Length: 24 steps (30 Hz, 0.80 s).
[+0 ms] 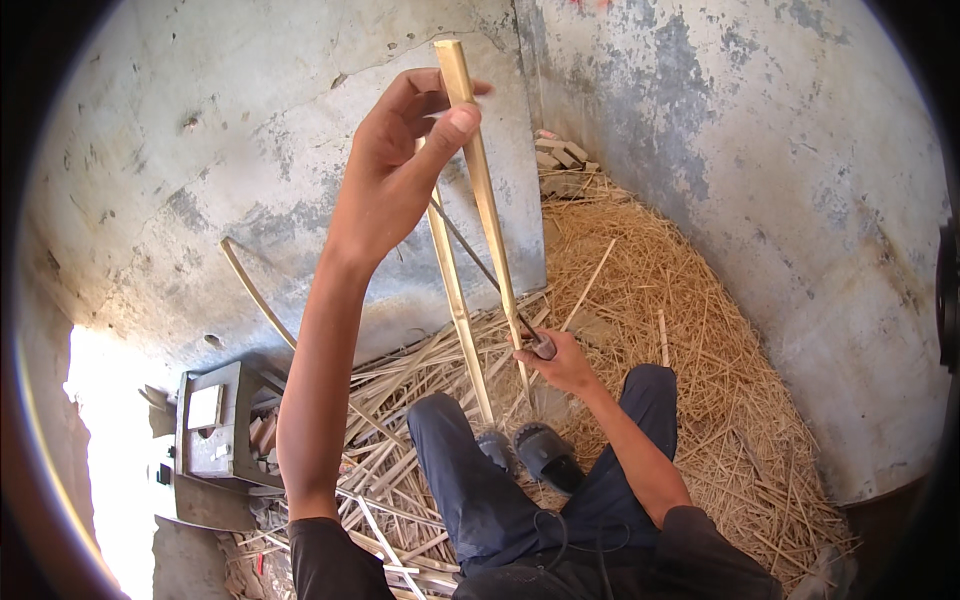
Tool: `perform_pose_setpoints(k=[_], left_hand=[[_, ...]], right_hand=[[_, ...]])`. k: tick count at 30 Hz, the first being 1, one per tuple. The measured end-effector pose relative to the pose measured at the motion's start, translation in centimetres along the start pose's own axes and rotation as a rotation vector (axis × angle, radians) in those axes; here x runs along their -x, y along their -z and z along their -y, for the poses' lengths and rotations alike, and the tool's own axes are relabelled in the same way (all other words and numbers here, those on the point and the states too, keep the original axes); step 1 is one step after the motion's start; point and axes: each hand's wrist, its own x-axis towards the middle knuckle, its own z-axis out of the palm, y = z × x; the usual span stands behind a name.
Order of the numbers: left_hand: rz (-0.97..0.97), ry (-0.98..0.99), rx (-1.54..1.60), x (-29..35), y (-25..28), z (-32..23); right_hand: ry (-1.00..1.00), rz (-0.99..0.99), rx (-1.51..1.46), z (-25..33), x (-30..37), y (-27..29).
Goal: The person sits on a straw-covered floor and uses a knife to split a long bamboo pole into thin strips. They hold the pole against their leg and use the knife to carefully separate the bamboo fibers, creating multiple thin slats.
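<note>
Upright in front of me is a long, pale bamboo strip [483, 190]. Near its top, my left hand [415, 140] grips it, thumb on the near side and fingers curled behind. My right hand [562, 362] is low, between my knees, closed around the handle of a long, thin, dark-bladed knife [470, 246]. The blade slants up and left, crossing behind the strip. Right-hand fingertips are close to the strip's lower part; contact is hard to tell. A second bamboo strip [455, 290] stands just left of the first, its top end hidden by my left hand.
Bamboo offcuts [400, 465] litter the floor on the left, and a heap of shavings [680, 420] lies along the right wall. A grey box-like unit [215, 425] stands at left. A curved strip [255, 290] leans by the wall. Sandals [547, 455] are below my hands.
</note>
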Motion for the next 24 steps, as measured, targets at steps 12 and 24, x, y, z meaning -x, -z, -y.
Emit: perform_pose_setpoints(k=[12, 24], left_hand=[[0.036, 0.274, 0.562, 1.0, -3.7, 5.5], [-0.052, 0.266, 0.772, -0.1, -5.0, 5.5]], right_hand=[[-0.387, -0.152, -0.586, 3.2, 3.3, 1.4], [-0.653, -0.081, -0.887, 7.5, 7.4, 0.5]])
